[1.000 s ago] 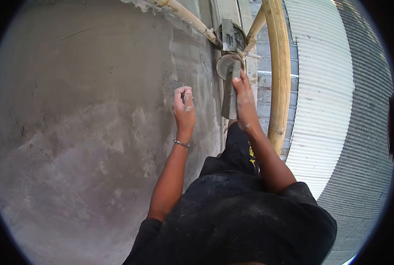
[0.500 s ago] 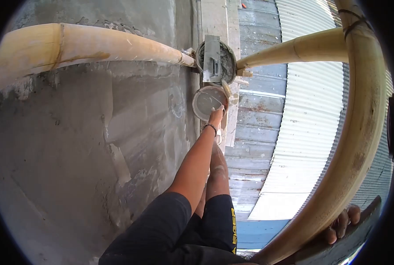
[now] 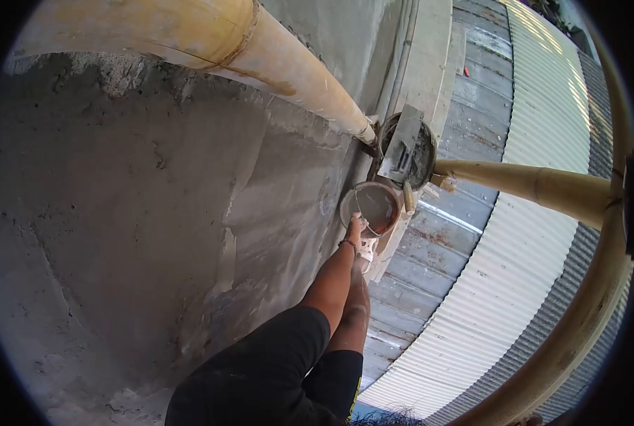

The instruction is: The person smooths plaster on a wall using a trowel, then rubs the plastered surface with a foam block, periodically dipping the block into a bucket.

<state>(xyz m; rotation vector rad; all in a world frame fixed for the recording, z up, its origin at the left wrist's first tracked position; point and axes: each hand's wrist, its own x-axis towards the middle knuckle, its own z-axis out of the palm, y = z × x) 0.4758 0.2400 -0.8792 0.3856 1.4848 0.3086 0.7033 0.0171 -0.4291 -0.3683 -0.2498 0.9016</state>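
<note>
My left hand (image 3: 357,224), with a dark bracelet at the wrist, is closed on the thin wire handle (image 3: 360,202) of a round bucket (image 3: 344,206) at the bucket's near left side. Greyish liquid fills part of this bucket. Just beyond it stands a second bucket (image 3: 432,153) of wet grey mortar. A flat plastering trowel (image 3: 406,131) lies across that one, its grip facing up. A pale wooden handle (image 3: 408,196) sticks out between the two buckets. Only a bit of my right hand (image 3: 534,420) shows at the bottom edge, against the curved-looking bamboo pole (image 3: 580,319).
A grey plastered wall (image 3: 139,213) fills the left. Thick bamboo poles cross at upper left (image 3: 295,67) and right (image 3: 530,181). The buckets stand on narrow planks (image 3: 423,67) along the wall. Metal roofing sheets (image 3: 466,241) lie to the right, below the planks.
The view has turned, so the buckets appear lower and further right. My left hand has shifted from the bucket's right side to its left with the wire handle. My right hand has mostly left view.
</note>
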